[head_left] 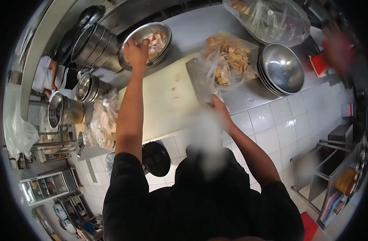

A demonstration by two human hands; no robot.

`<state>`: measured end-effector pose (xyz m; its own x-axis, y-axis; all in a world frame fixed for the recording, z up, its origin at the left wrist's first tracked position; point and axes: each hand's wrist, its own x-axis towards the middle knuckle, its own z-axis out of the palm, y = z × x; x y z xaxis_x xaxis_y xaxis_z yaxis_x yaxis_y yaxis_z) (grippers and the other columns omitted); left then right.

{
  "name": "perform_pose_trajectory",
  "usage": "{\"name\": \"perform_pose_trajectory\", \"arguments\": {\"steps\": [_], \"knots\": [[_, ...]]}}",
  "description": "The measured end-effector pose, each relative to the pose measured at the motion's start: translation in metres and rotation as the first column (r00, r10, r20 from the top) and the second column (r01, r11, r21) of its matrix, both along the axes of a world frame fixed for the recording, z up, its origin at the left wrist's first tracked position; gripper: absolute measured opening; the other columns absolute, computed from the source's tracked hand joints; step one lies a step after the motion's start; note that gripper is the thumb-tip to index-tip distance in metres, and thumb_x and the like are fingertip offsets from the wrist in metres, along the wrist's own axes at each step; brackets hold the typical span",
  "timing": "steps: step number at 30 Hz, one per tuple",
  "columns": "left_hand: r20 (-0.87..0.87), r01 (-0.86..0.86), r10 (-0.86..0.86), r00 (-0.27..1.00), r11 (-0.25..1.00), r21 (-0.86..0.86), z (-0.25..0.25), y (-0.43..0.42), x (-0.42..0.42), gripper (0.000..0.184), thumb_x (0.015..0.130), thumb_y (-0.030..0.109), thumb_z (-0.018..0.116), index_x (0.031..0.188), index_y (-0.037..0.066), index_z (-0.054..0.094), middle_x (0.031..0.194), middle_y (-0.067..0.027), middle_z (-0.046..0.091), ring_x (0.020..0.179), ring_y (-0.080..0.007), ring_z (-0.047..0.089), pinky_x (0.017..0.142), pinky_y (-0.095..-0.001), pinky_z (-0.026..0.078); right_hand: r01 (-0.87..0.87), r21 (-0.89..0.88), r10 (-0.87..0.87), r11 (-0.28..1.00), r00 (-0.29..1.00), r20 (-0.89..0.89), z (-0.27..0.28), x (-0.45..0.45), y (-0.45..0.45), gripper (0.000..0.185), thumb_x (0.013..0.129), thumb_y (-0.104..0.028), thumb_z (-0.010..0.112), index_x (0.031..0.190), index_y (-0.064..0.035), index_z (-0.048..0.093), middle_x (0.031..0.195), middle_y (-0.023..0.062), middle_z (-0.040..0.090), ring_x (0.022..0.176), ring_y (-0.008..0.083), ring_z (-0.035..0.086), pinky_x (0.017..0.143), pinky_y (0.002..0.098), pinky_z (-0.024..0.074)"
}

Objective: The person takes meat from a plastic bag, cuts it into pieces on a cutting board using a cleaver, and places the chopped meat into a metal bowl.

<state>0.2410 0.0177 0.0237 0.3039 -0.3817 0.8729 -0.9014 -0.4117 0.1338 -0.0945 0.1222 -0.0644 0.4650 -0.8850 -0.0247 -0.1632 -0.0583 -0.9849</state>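
Observation:
My left hand (135, 53) is at the near left side of a metal bowl (166, 32) holding pale chopped pieces (156, 43); its fingers reach over the pieces, and what they hold is hidden. My right hand (220, 107) is wrapped round the handle of a cleaver (198, 80), whose wide blade lies over the right edge of a pale cutting board (160, 100). A few small scraps (176, 78) are on the board. Right of the blade sits an open plastic bag (232, 62) of yellowish chopped pieces. A blurred smear covers the view just below my right hand.
Stacked metal bowls (282, 66) stand right of the bag, below a large plastic bag (272, 20). Metal pots (96, 46) and a filled bag (103, 120) are at the left. Another person's arm (54, 72) shows far left. A black round object (156, 158) is below the board.

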Motion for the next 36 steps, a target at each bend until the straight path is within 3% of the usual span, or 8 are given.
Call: {"name": "perform_pose_trajectory", "arguments": {"steps": [4, 7, 10, 18, 21, 28, 33, 36], "knots": [[-0.205, 0.426, -0.397, 0.895, 0.896, 0.125, 0.012, -0.035, -0.06, 0.036, 0.076, 0.029, 0.074, 0.098, 0.002, 0.067, 0.094, -0.0183, 0.065, 0.088, -0.0323, 0.063, 0.077, -0.039, 0.049, -0.063, 0.053, 0.061, 0.997, 0.997, 0.043, -0.011, 0.001, -0.001, 0.03, 0.088, -0.017, 0.057, 0.108, 0.0029, 0.047, 0.06, 0.0167, 0.057, 0.052, 0.0285, 0.056, 0.052, 0.0406, 0.0433], [-0.479, 0.849, -0.701, 0.529, 0.443, 0.288, 0.002, -0.051, -0.148, 0.024, 0.077, 0.02, 0.07, 0.095, 0.004, 0.069, 0.094, -0.0173, 0.067, 0.084, -0.0332, 0.064, 0.076, -0.0411, 0.051, -0.087, 0.027, 0.087, 0.996, 0.996, -0.008, -0.008, -0.001, -0.001, 0.028, 0.088, -0.015, 0.054, 0.107, 0.0036, 0.045, 0.062, 0.0184, 0.058, 0.051, 0.0313, 0.058, 0.051, 0.0423, 0.0442], [-0.618, 0.906, -0.675, 0.403, 0.199, 0.374, -0.024, -0.067, -0.205, 0.022, 0.079, 0.018, 0.064, 0.096, 0.005, 0.068, 0.097, -0.0184, 0.066, 0.086, -0.0348, 0.063, 0.078, -0.0427, 0.051, -0.121, 0.06, 0.128, 0.991, 0.983, -0.13, 0.013, -0.003, -0.004, 0.028, 0.09, -0.014, 0.051, 0.11, 0.0037, 0.042, 0.064, 0.0188, 0.059, 0.042, 0.0307, 0.055, 0.041, 0.0418, 0.0435], [-0.361, 0.646, -0.636, 0.683, 0.294, 0.704, -0.038, -0.125, -0.236, 0.036, 0.084, 0.021, 0.057, 0.117, 0.008, 0.061, 0.106, -0.018, 0.065, 0.098, -0.0348, 0.061, 0.085, -0.0438, 0.05, -0.207, 0.117, 0.222, 0.971, 0.966, -0.135, 0.046, -0.021, -0.005, 0.028, 0.091, -0.013, 0.047, 0.112, 0.0032, 0.037, 0.078, 0.0227, 0.062, 0.032, 0.0317, 0.051, 0.025, 0.04, 0.0402], [-0.437, 0.602, -0.543, 0.717, 0.167, 0.781, -0.045, -0.139, -0.238, 0.039, 0.083, 0.021, 0.058, 0.119, 0.009, 0.06, 0.112, -0.0182, 0.063, 0.103, -0.035, 0.06, 0.088, -0.0434, 0.049, -0.229, 0.139, 0.25, 0.963, 0.955, -0.157, 0.051, -0.023, -0.007, 0.028, 0.091, -0.013, 0.047, 0.112, 0.0021, 0.036, 0.081, 0.0231, 0.063, 0.033, 0.0325, 0.051, 0.025, 0.0406, 0.0412], [-0.484, 0.629, -0.432, 0.761, 0.308, 0.713, -0.063, -0.141, -0.257, 0.04, 0.075, 0.016, 0.065, 0.114, 0.009, 0.065, 0.109, -0.0191, 0.065, 0.105, -0.0356, 0.06, 0.091, -0.0418, 0.047, -0.235, 0.116, 0.252, 0.965, 0.953, -0.168, 0.057, -0.026, -0.006, 0.027, 0.091, -0.014, 0.047, 0.11, 0.0012, 0.036, 0.084, 0.0238, 0.063, 0.032, 0.0328, 0.05, 0.025, 0.0403, 0.0413], [-0.818, 0.826, -0.255, 0.515, 0.404, 0.394, -0.004, -0.11, -0.236, 0.039, 0.076, 0.008, 0.066, 0.114, 0.001, 0.063, 0.105, -0.0169, 0.066, 0.095, -0.031, 0.064, 0.081, -0.0402, 0.052, -0.203, 0.104, 0.217, 0.974, 0.964, -0.153, 0.052, -0.024, -0.005, 0.026, 0.09, -0.014, 0.048, 0.108, 0.0012, 0.037, 0.08, 0.0232, 0.063, 0.032, 0.0316, 0.05, 0.025, 0.0402, 0.0395], [-0.971, 0.829, -0.191, -0.143, 0.513, -0.223, 0.028, -0.066, -0.216, 0.034, 0.082, -0.001, 0.057, 0.116, -0.003, 0.061, 0.098, -0.0115, 0.067, 0.086, -0.0194, 0.066, 0.075, -0.0304, 0.053, -0.181, 0.096, 0.19, 0.979, 0.977, -0.094, 0.036, -0.017, -0.004, 0.025, 0.089, -0.014, 0.049, 0.106, 0.0017, 0.039, 0.077, 0.022, 0.063, 0.034, 0.0317, 0.051, 0.027, 0.0403, 0.0394]]}}
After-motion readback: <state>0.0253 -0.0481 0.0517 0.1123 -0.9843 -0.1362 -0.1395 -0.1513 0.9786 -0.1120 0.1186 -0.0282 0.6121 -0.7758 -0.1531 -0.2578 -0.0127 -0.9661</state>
